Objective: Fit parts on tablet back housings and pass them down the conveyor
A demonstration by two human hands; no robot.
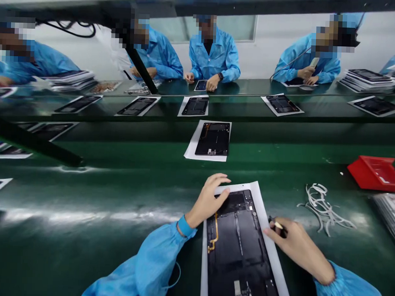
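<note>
An opened tablet housing [255,245] with dark insides and an orange flex cable [216,233] lies on a white sheet [257,191] in front of me. My left hand [212,196] rests at the tablet's upper left corner, fingers stretched over its top edge. A blue band circles that wrist. At the tablet's right edge, my right hand [291,237] is closed, thumb toward the sheet, around a small dark object [272,220]. The fingers hide most of it, so its kind is unclear.
Right of the tablet lies a tangle of white strips [325,208], with a red bin [376,173] behind. Another tablet housing [213,140] sits ahead on its sheet. More tablets ride a raised green belt [238,107]; several co-workers in blue sit beyond. A dark post [38,142] slants at left.
</note>
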